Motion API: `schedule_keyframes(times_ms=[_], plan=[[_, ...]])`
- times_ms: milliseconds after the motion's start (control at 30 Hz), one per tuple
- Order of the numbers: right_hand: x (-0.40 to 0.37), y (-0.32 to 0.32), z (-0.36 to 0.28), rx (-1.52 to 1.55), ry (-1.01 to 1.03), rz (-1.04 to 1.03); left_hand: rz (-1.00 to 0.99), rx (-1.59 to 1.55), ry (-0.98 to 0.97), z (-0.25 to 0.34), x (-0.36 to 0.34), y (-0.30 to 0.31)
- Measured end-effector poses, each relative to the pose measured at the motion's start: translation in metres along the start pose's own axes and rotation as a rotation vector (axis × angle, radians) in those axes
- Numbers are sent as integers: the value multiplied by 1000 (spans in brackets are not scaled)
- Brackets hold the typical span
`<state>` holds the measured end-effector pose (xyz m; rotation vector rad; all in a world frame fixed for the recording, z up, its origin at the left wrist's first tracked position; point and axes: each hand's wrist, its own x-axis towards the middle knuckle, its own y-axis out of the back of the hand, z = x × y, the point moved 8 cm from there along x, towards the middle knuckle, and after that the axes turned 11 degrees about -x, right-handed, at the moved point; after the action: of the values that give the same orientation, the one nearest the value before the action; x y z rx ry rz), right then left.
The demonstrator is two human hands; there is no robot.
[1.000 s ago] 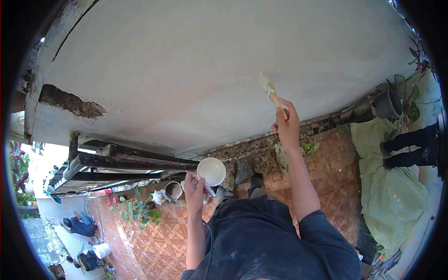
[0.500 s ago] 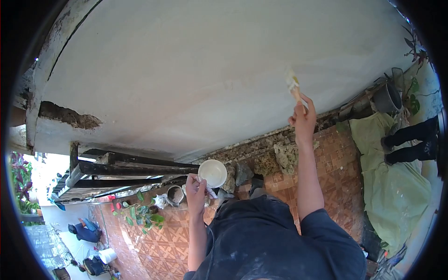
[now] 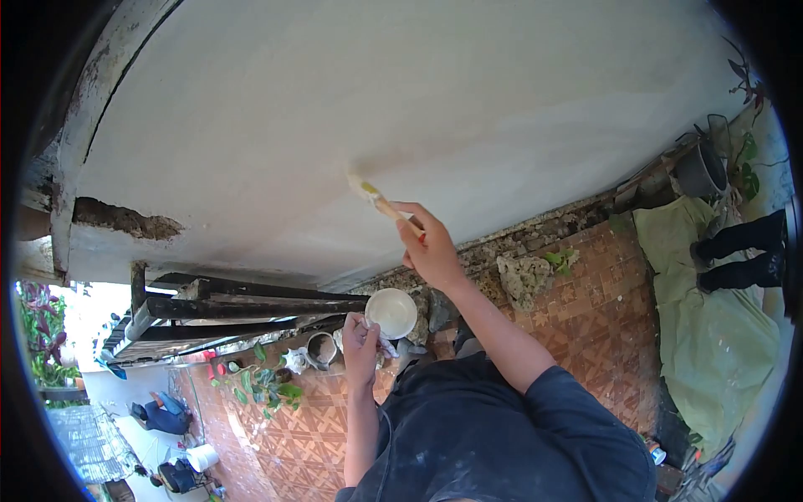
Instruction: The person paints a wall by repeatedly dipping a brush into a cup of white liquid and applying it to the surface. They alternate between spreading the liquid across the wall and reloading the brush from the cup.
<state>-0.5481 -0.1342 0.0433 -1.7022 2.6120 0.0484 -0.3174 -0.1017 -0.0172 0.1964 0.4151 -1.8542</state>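
In my right hand is a paintbrush, fingers wrapped round its wooden handle. Its pale, paint-coated bristles meet the whitish wall, where a darker patch or shadow shows beside the tip. My left hand is closed on the side of a white cup with pale liquid in it, held low in front of my body. A bit of cloth or paper shows under that hand.
A dark metal railing runs along the wall at left. Rocks line the wall's foot above the tiled floor. A potted plant and a metal can stand near. A green sheet lies right, by a person's legs; people sit far left.
My right hand has swept the paintbrush left and somewhat down across the wall. My left hand still holds the cup, nearly in the same place.
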Motion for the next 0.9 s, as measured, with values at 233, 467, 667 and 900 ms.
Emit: schedule_keyframes(times_ms=[233, 467, 667, 900], plan=[[0, 110, 21, -114, -121, 396, 49, -22, -8, 2, -1, 4], [-7, 85, 28, -40, -58, 580, 17, -71, 6, -2, -7, 27], [12, -38, 27, 79, 11, 464, -27, -28, 36, 6, -9, 65], [1, -89, 4, -111, -21, 67, -128, -6, 56, 9, 2, 105]])
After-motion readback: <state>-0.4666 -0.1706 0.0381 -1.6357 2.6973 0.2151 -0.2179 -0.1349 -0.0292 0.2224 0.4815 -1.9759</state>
